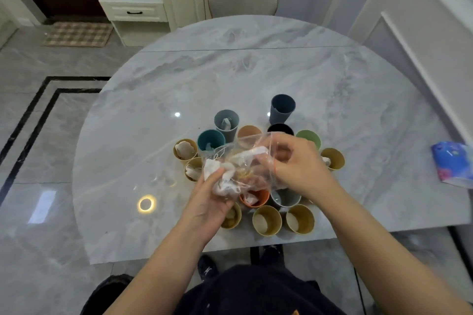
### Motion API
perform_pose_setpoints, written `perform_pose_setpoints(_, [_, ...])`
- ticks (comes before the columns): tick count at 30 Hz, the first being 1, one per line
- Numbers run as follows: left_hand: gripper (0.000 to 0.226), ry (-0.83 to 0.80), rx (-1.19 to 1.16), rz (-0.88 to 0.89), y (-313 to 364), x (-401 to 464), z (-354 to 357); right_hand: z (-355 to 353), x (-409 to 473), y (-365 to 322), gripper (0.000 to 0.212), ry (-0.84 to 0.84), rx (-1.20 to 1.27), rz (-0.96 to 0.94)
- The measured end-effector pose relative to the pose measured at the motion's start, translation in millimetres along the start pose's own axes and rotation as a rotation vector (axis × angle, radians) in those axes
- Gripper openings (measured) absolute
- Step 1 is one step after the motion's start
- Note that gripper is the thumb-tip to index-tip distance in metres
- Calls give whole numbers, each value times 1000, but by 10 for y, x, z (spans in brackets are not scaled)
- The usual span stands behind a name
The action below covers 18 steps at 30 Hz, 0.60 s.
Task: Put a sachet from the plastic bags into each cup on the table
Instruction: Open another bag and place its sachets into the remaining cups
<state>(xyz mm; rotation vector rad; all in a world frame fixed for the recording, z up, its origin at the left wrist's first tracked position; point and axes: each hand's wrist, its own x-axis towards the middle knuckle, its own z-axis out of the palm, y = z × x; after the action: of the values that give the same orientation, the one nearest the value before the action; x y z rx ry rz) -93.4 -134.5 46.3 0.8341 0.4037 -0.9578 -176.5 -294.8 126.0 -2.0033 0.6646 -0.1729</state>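
Both hands, left (212, 197) and right (294, 163), grip clear plastic bag of white sachets (238, 169) above crowded cups; a snagged string could topple the orange plastic cup (256, 198).

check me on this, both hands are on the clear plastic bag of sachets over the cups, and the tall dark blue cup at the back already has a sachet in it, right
Not quite. In the head view the left hand and right hand do hold the clear plastic bag above the cups, but the tall dark blue cup at the back shows no sachet inside. The grey-blue cup to its left is the one holding a sachet.
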Motion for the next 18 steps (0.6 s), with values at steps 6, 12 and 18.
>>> perform_pose_setpoints(6, [45, 48, -204, -146, -59, 134, 147, -363, -156, 213, 7, 277, 323, 79])
perform_pose_setpoints(12, [59, 36, -310, -135, 22, 271, 77, -375, -323, 757, 4, 459, 314, 183])
perform_pose_setpoints(18, [59, 83, -322, -128, 41, 318, 3, 21, -278, 1303, 8, 298, 96, 352])
